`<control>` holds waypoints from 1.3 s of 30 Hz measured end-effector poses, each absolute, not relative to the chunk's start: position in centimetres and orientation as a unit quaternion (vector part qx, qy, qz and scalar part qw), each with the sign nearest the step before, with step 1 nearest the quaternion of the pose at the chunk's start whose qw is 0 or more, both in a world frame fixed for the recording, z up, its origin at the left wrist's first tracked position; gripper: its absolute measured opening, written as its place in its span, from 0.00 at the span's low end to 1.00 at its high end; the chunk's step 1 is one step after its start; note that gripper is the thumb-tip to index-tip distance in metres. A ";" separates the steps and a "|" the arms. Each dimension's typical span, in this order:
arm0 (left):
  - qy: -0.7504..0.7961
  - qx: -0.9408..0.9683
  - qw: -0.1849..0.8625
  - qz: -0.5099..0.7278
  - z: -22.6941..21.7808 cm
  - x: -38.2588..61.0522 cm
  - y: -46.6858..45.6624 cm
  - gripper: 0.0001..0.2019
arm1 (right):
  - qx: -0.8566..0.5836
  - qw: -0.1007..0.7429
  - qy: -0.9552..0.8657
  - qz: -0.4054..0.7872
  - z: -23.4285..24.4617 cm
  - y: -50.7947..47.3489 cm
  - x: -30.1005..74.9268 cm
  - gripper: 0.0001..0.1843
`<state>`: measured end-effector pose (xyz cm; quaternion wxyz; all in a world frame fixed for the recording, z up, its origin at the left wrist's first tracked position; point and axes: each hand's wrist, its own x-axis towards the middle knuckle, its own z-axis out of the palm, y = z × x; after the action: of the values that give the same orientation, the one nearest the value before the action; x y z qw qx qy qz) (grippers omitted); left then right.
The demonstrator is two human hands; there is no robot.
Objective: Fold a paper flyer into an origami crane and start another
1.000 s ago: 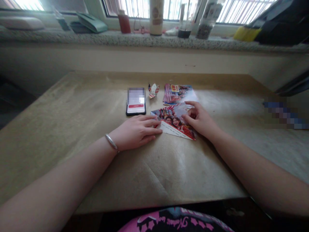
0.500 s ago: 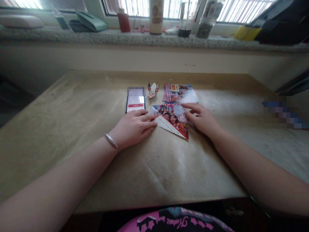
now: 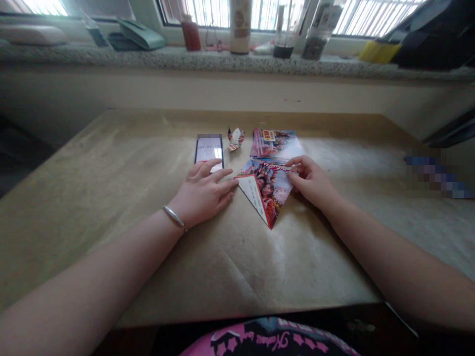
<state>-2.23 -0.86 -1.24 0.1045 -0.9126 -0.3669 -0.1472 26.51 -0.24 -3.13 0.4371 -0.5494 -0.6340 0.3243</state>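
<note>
The folded flyer (image 3: pixel 265 190) is lying on the tabletop (image 3: pixel 111 198), pointing toward the person. The right hand (image 3: pixel 310 182) is pinching its right corner; the left hand (image 3: pixel 203 192), open flat, is touching its left corner, beside a phone (image 3: pixel 208 148).

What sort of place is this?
Likely a home room: paper-covered table under a barred window, stone sill cluttered with jars and bottles, phone beside the folded flyer.

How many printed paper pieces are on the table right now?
3: a folded triangle between the left hand and right hand, a flat stack behind it that may hide more sheets, and a small folded piece beside the phone.
</note>
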 end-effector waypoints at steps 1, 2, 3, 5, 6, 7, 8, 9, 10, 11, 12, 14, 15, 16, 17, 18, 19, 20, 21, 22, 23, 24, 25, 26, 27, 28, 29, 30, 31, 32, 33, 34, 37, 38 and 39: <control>-0.367 -0.912 0.107 -0.149 -1.2 -2.2 -0.9 0.15 | -0.556 0.413 -0.642 0.328 -3.0 -0.4 26.5 0.08; -0.368 -0.911 0.107 -0.151 -1.2 -2.2 -1.0 0.15 | -0.565 0.394 -0.645 0.331 -3.0 -0.6 26.5 0.08; -0.368 -0.911 0.108 -0.153 -1.1 -2.1 -1.0 0.16 | -0.574 0.384 -0.642 0.334 -2.9 -0.7 26.4 0.09; -0.368 -0.908 0.116 -0.164 -1.0 -2.1 -1.1 0.16 | -0.587 0.390 -0.624 0.338 -2.9 -0.9 26.3 0.12; -0.366 -0.907 0.122 -0.170 -1.0 -2.0 -1.1 0.17 | -0.588 0.401 -0.615 0.339 -2.9 -0.9 26.3 0.13; -0.362 -0.906 0.129 -0.176 -1.0 -2.1 -1.1 0.18 | -0.585 0.414 -0.610 0.338 -2.9 -1.0 26.2 0.14; -0.355 -0.907 0.136 -0.183 -0.9 -2.1 -1.1 0.18 | -0.580 0.424 -0.610 0.335 -2.8 -1.0 26.2 0.15; -0.345 -0.908 0.143 -0.189 -0.9 -2.1 -1.1 0.18 | -0.572 0.432 -0.613 0.331 -2.8 -1.1 26.1 0.16; -0.334 -0.910 0.148 -0.196 -0.8 -2.1 -1.1 0.18 | -0.565 0.439 -0.619 0.324 -2.7 -1.1 26.0 0.16; -0.323 -0.912 0.152 -0.201 -0.8 -2.2 -1.1 0.19 | -0.555 0.441 -0.629 0.319 -2.6 -1.3 25.9 0.16; -0.312 -0.914 0.156 -0.207 -0.8 -2.2 -1.1 0.18 | -0.546 0.445 -0.638 0.311 -2.5 -1.4 25.8 0.16; -0.294 -0.917 0.160 -0.215 -0.8 -2.2 -1.1 0.18 | -0.516 0.446 -0.664 0.306 -2.2 -1.7 25.6 0.15; -0.288 -0.918 0.161 -0.218 -0.7 -2.3 -1.1 0.18 | -0.500 0.448 -0.676 0.304 -2.1 -1.9 25.6 0.15; -0.284 -0.919 0.161 -0.220 -0.7 -2.3 -1.1 0.18 | -0.488 0.450 -0.685 0.300 -2.0 -2.0 25.5 0.14; -0.282 -0.920 0.161 -0.220 -0.7 -2.3 -1.1 0.17 | -0.481 0.453 -0.691 0.294 -1.9 -2.1 25.4 0.14; -0.282 -0.920 0.159 -0.221 -0.7 -2.3 -1.1 0.17 | -0.481 0.456 -0.692 0.287 -1.9 -2.1 25.4 0.13; -0.282 -0.920 0.157 -0.221 -0.7 -2.3 -1.1 0.16 | -0.487 0.458 -0.690 0.278 -1.9 -2.1 25.4 0.13; -0.284 -0.920 0.154 -0.222 -0.7 -2.3 -1.0 0.16 | -0.498 0.459 -0.684 0.270 -2.0 -2.1 25.4 0.13; -0.288 -0.920 0.151 -0.221 -0.7 -2.3 -1.0 0.16 | -0.510 0.460 -0.678 0.264 -2.0 -2.0 25.4 0.13; -0.290 -0.920 0.149 -0.217 -0.7 -2.3 -1.0 0.16 | -0.522 0.459 -0.670 0.260 -2.1 -1.9 25.4 0.14; -0.294 -0.920 0.147 -0.212 -0.7 -2.3 -1.0 0.17 | -0.532 0.456 -0.664 0.260 -2.2 -1.7 25.5 0.15; -0.296 -0.921 0.147 -0.207 -0.7 -2.3 -1.0 0.17 | -0.541 0.451 -0.660 0.264 -2.3 -1.6 25.5 0.16; -0.297 -0.922 0.147 -0.200 -0.7 -2.2 -1.0 0.17 | -0.546 0.444 -0.658 0.270 -2.3 -1.6 25.6 0.18; -0.296 -0.924 0.146 -0.195 -0.7 -2.2 -1.0 0.18 | -0.547 0.434 -0.660 0.277 -2.4 -1.5 25.6 0.20; -0.293 -0.926 0.144 -0.190 -0.6 -2.2 -1.0 0.18 | -0.545 0.423 -0.666 0.284 -2.4 -1.4 25.6 0.21; -0.290 -0.928 0.141 -0.185 -0.6 -2.2 -1.0 0.18 | -0.540 0.412 -0.674 0.288 -2.5 -1.4 25.6 0.23; -0.287 -0.931 0.136 -0.181 -0.6 -2.2 -1.0 0.18 | -0.535 0.403 -0.684 0.290 -2.5 -1.4 25.6 0.24; -0.284 -0.934 0.130 -0.175 -0.6 -2.2 -1.0 0.18 | -0.530 0.395 -0.693 0.288 -2.6 -1.4 25.5 0.26; -0.280 -0.936 0.125 -0.170 -0.6 -2.1 -1.0 0.18 | -0.528 0.389 -0.700 0.282 -2.6 -1.4 25.5 0.27; -0.276 -0.939 0.120 -0.165 -0.6 -2.1 -1.0 0.18 | -0.527 0.385 -0.706 0.273 -2.7 -1.4 25.5 0.29; -0.273 -0.942 0.116 -0.160 -0.6 -2.1 -1.0 0.19 | -0.528 0.381 -0.713 0.261 -2.7 -1.4 25.5 0.30; -0.269 -0.944 0.112 -0.156 -0.6 -2.1 -0.9 0.19 | -0.529 0.372 -0.722 0.246 -2.8 -1.4 25.5 0.31; -0.260 -0.949 0.102 -0.145 -0.6 -2.1 -0.9 0.20 | -0.519 0.326 -0.770 0.179 -3.0 -1.4 25.5 0.28; -0.259 -0.950 0.098 -0.142 -0.6 -2.1 -0.9 0.19 | -0.512 0.304 -0.790 0.147 -3.0 -1.4 25.5 0.26; -0.258 -0.951 0.096 -0.139 -0.6 -2.0 -0.9 0.19 | -0.504 0.281 -0.809 0.114 -3.0 -1.5 25.5 0.23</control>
<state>-2.03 -0.93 -0.57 0.0957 -0.9513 -0.2580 -0.1386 25.53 -1.46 -3.00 0.2808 -0.5041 -0.8087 0.1140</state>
